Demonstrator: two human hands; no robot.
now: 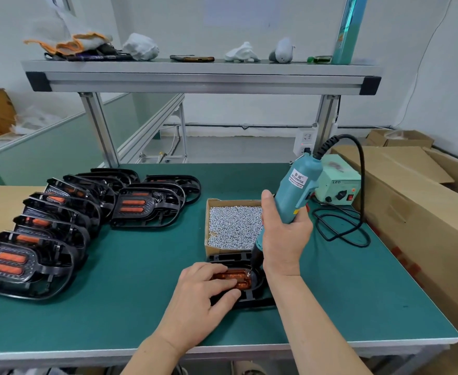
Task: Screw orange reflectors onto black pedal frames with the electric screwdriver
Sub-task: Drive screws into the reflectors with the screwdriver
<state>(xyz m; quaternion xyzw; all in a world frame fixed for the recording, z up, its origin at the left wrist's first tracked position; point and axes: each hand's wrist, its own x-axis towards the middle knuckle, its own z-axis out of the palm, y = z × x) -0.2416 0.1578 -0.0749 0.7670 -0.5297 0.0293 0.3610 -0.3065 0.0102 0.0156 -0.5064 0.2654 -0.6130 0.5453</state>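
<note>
While the right hand (284, 239) is wrapped tight round the teal electric screwdriver (295, 196), I read it as a full grip, thumb up along the barrel. The tool tilts with its top to the far right. The bit tip sits on the right end of the orange reflector (236, 277); I can't make out a screw under it. The left hand (203, 296) grips the black pedal frame (250, 295), fingers curled over the reflector's left end and thumb on the frame's near edge. Frame lies flat on the green table mat (141, 307), near-centre, reflector seated inside it.

Just beyond the frame and touching it is an open cardboard box (207, 228) full of silver screws (233, 223). The black cable (341, 226) runs from the screwdriver top and loops on the mat at right. At far right there is a pale green power supply (336, 182). On the left, a row of pedal frames with reflectors (32, 261) leans overlapped, running from near to far, with another overlapped group toward centre. Brown cartons (401, 190) stand off the right edge. The aluminium shelf (200, 74) overhead carries gloves (70, 43), a phone (192, 58) and white rags.
</note>
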